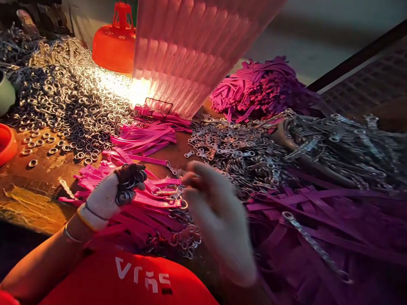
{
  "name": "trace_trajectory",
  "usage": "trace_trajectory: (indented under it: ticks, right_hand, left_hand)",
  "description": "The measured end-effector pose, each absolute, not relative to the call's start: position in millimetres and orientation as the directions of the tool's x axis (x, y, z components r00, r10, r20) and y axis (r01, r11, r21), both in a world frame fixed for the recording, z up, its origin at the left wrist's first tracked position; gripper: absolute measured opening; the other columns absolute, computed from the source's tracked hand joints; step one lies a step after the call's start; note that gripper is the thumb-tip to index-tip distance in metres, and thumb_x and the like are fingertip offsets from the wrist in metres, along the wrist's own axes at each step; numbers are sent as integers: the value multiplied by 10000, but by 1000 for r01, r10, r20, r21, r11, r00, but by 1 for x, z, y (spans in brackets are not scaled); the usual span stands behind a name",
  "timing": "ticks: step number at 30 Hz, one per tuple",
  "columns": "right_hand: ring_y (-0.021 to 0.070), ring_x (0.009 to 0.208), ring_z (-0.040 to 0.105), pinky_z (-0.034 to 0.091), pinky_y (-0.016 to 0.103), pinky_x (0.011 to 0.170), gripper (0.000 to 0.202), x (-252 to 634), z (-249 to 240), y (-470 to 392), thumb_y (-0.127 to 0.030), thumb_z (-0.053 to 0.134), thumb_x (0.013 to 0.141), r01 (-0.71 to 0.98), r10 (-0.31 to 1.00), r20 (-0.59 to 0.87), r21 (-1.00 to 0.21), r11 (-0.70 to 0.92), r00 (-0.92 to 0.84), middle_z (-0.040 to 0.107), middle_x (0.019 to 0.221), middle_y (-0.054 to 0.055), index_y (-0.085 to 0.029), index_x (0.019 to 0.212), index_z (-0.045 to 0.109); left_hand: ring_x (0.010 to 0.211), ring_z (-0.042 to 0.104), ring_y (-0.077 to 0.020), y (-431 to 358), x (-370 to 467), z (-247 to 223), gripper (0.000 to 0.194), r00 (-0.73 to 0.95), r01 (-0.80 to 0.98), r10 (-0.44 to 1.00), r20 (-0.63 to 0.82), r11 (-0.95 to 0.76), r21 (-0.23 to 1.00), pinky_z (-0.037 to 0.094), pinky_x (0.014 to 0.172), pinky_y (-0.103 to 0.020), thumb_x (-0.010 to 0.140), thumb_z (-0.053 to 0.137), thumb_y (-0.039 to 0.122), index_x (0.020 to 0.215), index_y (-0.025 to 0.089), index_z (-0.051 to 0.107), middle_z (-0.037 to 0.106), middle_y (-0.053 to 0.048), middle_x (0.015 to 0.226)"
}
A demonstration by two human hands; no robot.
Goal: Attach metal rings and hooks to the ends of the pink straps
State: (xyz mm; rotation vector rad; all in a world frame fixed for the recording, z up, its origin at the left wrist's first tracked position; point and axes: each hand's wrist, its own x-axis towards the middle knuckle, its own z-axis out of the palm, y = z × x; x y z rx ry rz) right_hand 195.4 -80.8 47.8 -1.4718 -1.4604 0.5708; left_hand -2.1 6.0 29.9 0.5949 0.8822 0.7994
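Observation:
My left hand (103, 195), in a white glove with dark fingertips, is closed around several metal rings (126, 196). It hovers over a bundle of bright pink straps (120, 227) with metal chain pieces at their ends. My right hand (221, 222) looks gloved too and is smeared by motion. Its fingertips are near a short metal chain (171, 167) joined to the end of one pink strap (146, 159). Whether those fingers grip the chain is not clear.
Loose metal rings (72, 94) heap up at the left beneath a red lamp (114, 47). A ribbed translucent sheet (190, 45) stands beside the lamp. Metal chain pieces (237, 149) pile at the right. Purple straps (320, 236) lie nearer, more (262, 88) behind. An orange bowl (3, 145) sits left.

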Motion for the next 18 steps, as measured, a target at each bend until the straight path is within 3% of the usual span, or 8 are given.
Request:
trace_trajectory:
  ticks: [3,7,10,13,16,18]
  right_hand:
    - [153,906,660,544,295,839,381,176,41,-64,-216,623,904,495,958,249,-856,150,140,711,1013,-2,-280,1280,611]
    - [165,943,661,528,306,893,385,165,29,-50,-174,594,869,515,970,213,-848,126,114,724,1059,23,-233,1246,642]
    - [156,881,659,533,289,830,336,163,27,-49,-214,591,870,482,966,202,-871,101,162,721,989,13,-227,1198,661]
    - [139,793,642,528,259,731,282,161,27,-49,-255,606,862,375,953,169,-925,65,251,692,876,-14,-223,1136,662]
    - [120,765,617,514,250,737,278,159,28,-49,-254,624,858,308,935,149,-950,46,321,661,847,-28,-217,1132,655]
    - [114,774,604,504,252,762,282,159,29,-49,-256,635,863,287,922,130,-958,22,364,645,852,-32,-218,1142,657]
  left_hand:
    - [455,472,-68,-4,5,30,266,450,-282,809,-378,530,799,297,379,-155,785,627,103,1003,142,774,704,-80,775]
    - [457,389,-51,-9,13,30,308,477,-212,837,-268,405,889,298,408,-164,734,650,76,993,174,785,644,-20,703]
    - [446,356,-47,-8,14,29,202,499,-228,816,-291,449,864,280,408,-172,791,636,135,931,162,780,612,-14,661]
    - [452,370,-34,-7,12,23,234,514,-269,804,-298,481,834,284,419,-154,806,653,133,1009,163,766,667,-38,737]
    - [463,408,-25,-5,8,11,296,530,-301,813,-242,447,842,306,427,-130,815,693,137,1105,175,740,701,-52,806]
    - [450,406,-19,-3,6,5,236,520,-329,803,-290,502,800,293,410,-116,858,689,205,1087,170,732,704,-56,806]
